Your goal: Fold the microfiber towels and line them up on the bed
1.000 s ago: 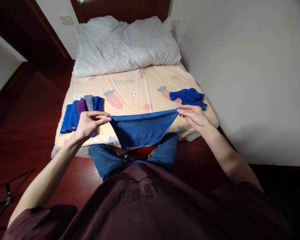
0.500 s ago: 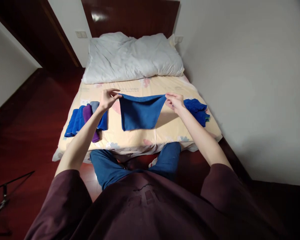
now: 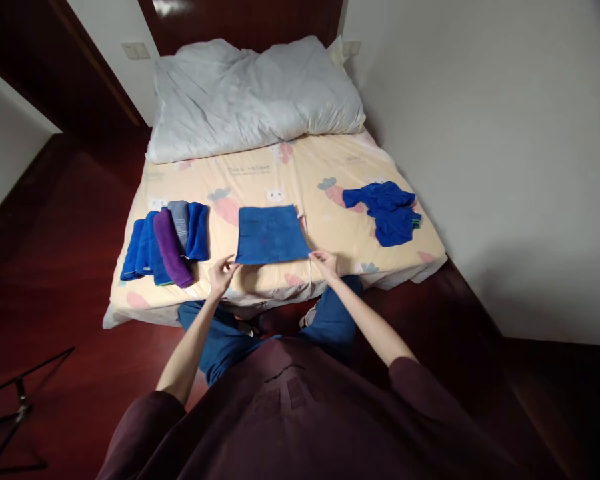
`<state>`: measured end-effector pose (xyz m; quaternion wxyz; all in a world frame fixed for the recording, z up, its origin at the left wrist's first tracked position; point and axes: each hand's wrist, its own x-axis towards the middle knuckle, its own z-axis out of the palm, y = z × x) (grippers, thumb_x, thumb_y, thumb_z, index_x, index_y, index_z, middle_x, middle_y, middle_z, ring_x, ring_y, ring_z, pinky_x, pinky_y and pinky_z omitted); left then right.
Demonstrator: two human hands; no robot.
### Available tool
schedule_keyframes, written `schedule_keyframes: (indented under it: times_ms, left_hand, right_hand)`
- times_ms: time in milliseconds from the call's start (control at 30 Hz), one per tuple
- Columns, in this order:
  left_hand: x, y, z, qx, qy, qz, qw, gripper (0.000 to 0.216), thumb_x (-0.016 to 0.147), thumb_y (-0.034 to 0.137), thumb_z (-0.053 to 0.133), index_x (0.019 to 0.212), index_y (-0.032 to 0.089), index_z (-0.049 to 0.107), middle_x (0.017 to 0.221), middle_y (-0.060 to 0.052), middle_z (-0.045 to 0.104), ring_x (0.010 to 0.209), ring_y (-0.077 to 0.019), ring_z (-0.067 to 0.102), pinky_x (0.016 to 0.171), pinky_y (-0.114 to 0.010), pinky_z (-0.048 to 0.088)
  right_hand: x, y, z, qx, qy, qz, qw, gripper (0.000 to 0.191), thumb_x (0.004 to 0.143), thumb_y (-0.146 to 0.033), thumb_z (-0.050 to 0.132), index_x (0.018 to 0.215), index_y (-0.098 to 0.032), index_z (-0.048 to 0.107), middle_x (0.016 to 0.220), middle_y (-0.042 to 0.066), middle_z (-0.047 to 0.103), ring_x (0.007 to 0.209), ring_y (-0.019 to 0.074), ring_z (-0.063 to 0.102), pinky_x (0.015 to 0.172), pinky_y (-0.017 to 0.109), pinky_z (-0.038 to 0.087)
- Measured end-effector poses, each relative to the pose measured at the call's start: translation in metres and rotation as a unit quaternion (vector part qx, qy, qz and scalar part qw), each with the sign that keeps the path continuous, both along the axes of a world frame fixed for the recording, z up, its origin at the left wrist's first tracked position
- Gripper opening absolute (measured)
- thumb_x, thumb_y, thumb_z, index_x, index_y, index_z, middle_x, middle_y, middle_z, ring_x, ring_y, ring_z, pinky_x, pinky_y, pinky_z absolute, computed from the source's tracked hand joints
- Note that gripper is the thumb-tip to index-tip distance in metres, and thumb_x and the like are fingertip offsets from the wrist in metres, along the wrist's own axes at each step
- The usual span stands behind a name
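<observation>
A blue towel (image 3: pixel 270 235) is spread out over the middle of the bed, its far part on the sheet and its near edge slightly raised. My left hand (image 3: pixel 222 275) pinches the near left corner between thumb and finger. At the near right corner, my right hand (image 3: pixel 325 263) is closed on the cloth in the same way. Left of the towel lies a row of folded cloths: several blue ones (image 3: pixel 141 247), a purple one (image 3: pixel 172 250) and a grey one (image 3: pixel 179 220). To the right sits a crumpled blue cloth pile (image 3: pixel 387 210).
The bed (image 3: pixel 220 177) has a yellow patterned sheet and a large white pillow or quilt (image 3: pixel 255 97) at its head. A pale wall (image 3: pixel 480 167) runs along the right side. Black stand legs (image 3: pixel 20 393) are on the dark red floor at lower left.
Both hands have come down and toward me with the towel's near corners. The towel, held up and hanging before, now lies mostly on the sheet. The camera view has tilted down.
</observation>
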<state>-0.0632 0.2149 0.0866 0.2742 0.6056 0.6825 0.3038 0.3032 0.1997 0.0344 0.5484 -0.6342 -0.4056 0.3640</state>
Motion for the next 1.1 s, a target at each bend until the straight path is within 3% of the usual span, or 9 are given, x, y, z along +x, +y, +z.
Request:
schedule_keyframes:
  times_ms: [67,133,300,467,733,900,1100]
  left_hand:
    - [0.002,-0.025,-0.034,-0.077,-0.005,-0.006,0.997,0.044,0.077,0.039,0.078,0.118,0.023,0.070,0.089,-0.005,0.076,0.096,-0.0262,0.073,0.086,-0.033,0.056]
    - [0.002,-0.038,-0.058,-0.102,-0.017,0.002,0.995,0.044,0.077,0.036,0.078,0.118,0.024,0.067,0.097,-0.006,0.078,0.106,-0.0272,0.073,0.090,-0.034,0.057]
    - [-0.002,-0.028,-0.086,-0.110,-0.072,0.022,0.991,0.047,0.082,0.034,0.071,0.125,0.021,0.060,0.109,-0.009,0.078,0.105,-0.0232,0.074,0.092,-0.032,0.058]
    - [-0.007,-0.017,-0.101,-0.113,-0.080,0.024,0.990,0.045,0.083,0.032,0.067,0.126,0.018,0.059,0.107,-0.011,0.079,0.106,-0.0238,0.074,0.093,-0.034,0.058]
    - [-0.020,-0.029,-0.126,-0.040,-0.181,0.016,0.983,0.053,0.070,0.039,0.075,0.116,0.016,0.064,0.089,-0.009,0.078,0.093,-0.0260,0.075,0.092,-0.041,0.058]
    - [-0.024,-0.032,-0.121,-0.036,-0.162,-0.018,0.986,0.049,0.069,0.042,0.074,0.110,0.017,0.066,0.085,-0.007,0.077,0.084,-0.0242,0.073,0.084,-0.038,0.057]
    - [-0.036,-0.056,-0.118,-0.074,-0.160,-0.073,0.982,0.056,0.071,0.050,0.074,0.115,0.019,0.062,0.082,-0.005,0.076,0.076,-0.0234,0.072,0.074,-0.035,0.054]
  right_hand:
    - [-0.010,-0.025,-0.037,-0.066,0.004,0.007,0.998,0.034,0.061,-0.046,0.085,0.068,-0.016,0.070,0.072,0.009,0.075,0.070,0.0207,0.069,0.073,0.033,0.056]
    - [-0.016,-0.038,-0.059,-0.091,0.008,0.003,0.996,0.032,0.059,-0.043,0.085,0.067,-0.017,0.069,0.070,0.008,0.075,0.070,0.0217,0.069,0.073,0.034,0.056]
    - [-0.017,-0.030,-0.065,-0.101,0.045,-0.044,0.993,0.037,0.055,-0.040,0.087,0.077,-0.018,0.067,0.085,0.011,0.079,0.085,0.0248,0.074,0.079,0.034,0.058]
    - [-0.014,-0.025,-0.063,-0.106,0.101,-0.054,0.988,0.041,0.052,-0.036,0.090,0.078,-0.017,0.065,0.082,0.010,0.077,0.083,0.0231,0.074,0.076,0.031,0.057]
    - [0.003,-0.045,-0.079,-0.129,0.122,0.007,0.984,0.055,0.050,-0.048,0.088,0.089,-0.017,0.068,0.090,0.009,0.078,0.063,0.0146,0.062,0.050,0.022,0.042]
    - [0.007,-0.051,-0.079,-0.124,0.106,0.028,0.986,0.049,0.050,-0.048,0.088,0.083,-0.018,0.068,0.085,0.008,0.076,0.064,0.0157,0.062,0.050,0.022,0.040]
    - [0.018,-0.070,-0.071,-0.164,0.105,0.088,0.977,0.050,0.050,-0.045,0.090,0.083,-0.018,0.064,0.084,0.008,0.076,0.059,0.0136,0.059,0.046,0.021,0.036]
